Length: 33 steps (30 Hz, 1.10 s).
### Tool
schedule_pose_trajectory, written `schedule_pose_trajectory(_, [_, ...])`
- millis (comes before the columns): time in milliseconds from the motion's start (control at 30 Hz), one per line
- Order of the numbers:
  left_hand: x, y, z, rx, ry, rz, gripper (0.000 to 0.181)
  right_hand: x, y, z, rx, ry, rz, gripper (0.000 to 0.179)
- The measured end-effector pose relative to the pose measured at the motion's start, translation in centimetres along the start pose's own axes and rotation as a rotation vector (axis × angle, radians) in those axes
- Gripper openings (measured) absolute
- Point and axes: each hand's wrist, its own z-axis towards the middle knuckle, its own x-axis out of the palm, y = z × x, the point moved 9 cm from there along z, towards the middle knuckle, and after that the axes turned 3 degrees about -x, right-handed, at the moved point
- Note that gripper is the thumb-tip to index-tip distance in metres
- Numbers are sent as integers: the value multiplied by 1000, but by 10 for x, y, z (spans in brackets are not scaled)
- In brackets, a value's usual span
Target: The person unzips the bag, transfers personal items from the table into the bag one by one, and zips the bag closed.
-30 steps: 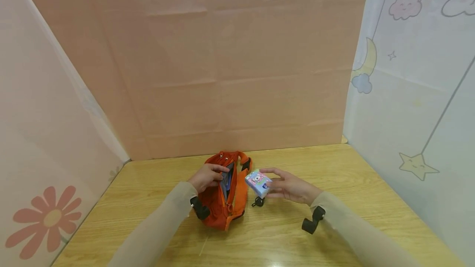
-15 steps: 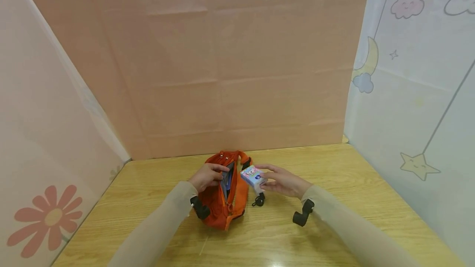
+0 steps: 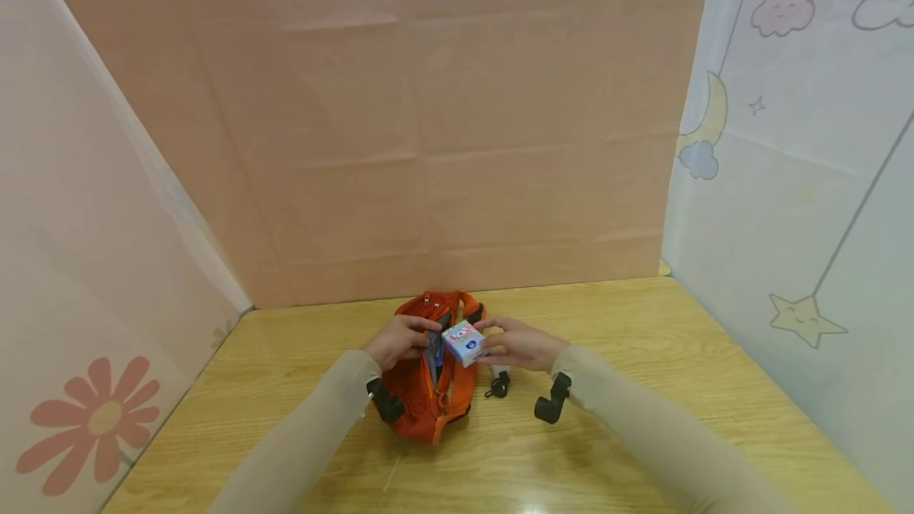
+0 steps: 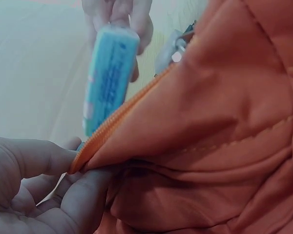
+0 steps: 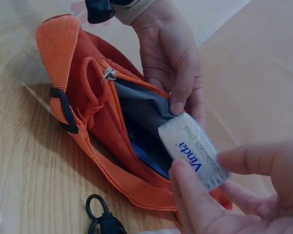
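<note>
Bench [image 3: 286,427] under everything, same as before. Orange bag [image 3: 414,399] on it, zip pocket gaping, hasn't moved in the last second. Left hand [image 3: 398,342] at the bag's left side, same spot as earlier, grip pinching the pocket's zipped edge. Right hand [image 3: 524,345] came in from farther right of the bag; grip holds the tissue pack between thumb and fingers. Tissue pack [image 3: 464,343] was right of the bag, now above its right side, just beside the pocket opening, tilted. Small black clip [image 3: 498,387] right of the bag, unmoved.

Hard to see: dark blue item [image 5: 139,144] inside the bag's pocket, shape unclear; tissue pack blurred in left wrist view; pale piece by the clip partly behind right hand, cut off in right wrist view.
</note>
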Motion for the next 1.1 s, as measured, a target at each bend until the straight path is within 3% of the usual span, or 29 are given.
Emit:
schedule_pose_trajectory(500, [-1, -1, 0, 6, -6, 16, 34, 9, -7, 16, 29, -48, -88, 44])
schedule_pose_trajectory(1100, [-2, 2, 2, 12, -9, 7, 34, 14, -7, 21, 0, -53, -64, 45])
